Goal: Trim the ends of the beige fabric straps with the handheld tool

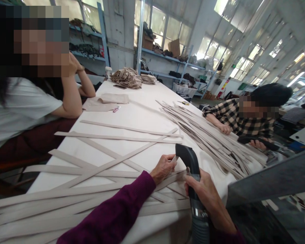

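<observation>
My right hand [204,191] is wrapped round the black curved handle of a vacuum hose [189,157], whose ribbed grey part runs down past the table's front edge. Its nozzle end points left, toward my left hand [165,169]. That hand is closed in a pinch on a beige fabric strip [175,158], with the strip's end close to the nozzle opening. Whether strip and nozzle touch I cannot tell. Long flat beige strips [117,159] lie crossed over each other on the white table, under and left of my hands.
A large bundle of strips [205,135] lies along the right side. Opposite it, a person in a checked shirt [223,113] holds another black hose handle [259,140]. A person in a white shirt [22,105] leans at the left edge. Piled fabric [127,78] lies at the far end.
</observation>
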The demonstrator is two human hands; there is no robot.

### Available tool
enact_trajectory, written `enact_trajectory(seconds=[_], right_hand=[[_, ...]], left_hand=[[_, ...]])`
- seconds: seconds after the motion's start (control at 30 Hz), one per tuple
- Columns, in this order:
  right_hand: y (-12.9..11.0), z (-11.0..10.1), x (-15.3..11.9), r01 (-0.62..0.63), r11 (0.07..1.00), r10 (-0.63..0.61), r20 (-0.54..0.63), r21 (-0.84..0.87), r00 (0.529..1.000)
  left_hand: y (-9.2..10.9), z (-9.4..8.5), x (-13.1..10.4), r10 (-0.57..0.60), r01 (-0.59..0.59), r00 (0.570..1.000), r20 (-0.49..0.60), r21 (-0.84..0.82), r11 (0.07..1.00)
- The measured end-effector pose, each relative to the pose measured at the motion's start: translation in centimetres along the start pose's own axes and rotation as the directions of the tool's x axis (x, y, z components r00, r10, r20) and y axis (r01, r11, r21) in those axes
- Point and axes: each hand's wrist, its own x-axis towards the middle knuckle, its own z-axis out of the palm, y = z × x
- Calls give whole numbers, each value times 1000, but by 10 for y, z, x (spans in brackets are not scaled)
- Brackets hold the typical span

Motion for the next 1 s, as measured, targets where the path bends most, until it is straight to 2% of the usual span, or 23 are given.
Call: enact_trajectory(seconds=[0.13,0.3,0.43,0.6,0.77,0.9,1.0], right_hand=[[0,-1,3,1,1000,-2,17,19,1000],[3,-2,-18,-66,996,70,86,-53,994],[1,-6,-13,-40,996,41,21,-80,999],[4,-17,11,-5,999,2,-50,-42,999],[17,-25,-5,-87,996,85,-111,-18,990],[14,-18,-26,-93,994,91,-22,-66,996],[8,-8,-24,-80,994,83,38,-69,996]], left_hand=[[-4,-1,3,26,-26,999,-20,4,1000],[-2,-5,5,70,-70,997,-23,4,998],[2,-2,-2,57,-57,997,44,-4,998],[3,0,-5,-43,56,996,73,-188,981],[0,-2,3,-109,130,991,79,-358,925],[-1,-2,5,-111,126,992,64,-338,933],[0,-1,0,-69,85,995,73,-241,967]])
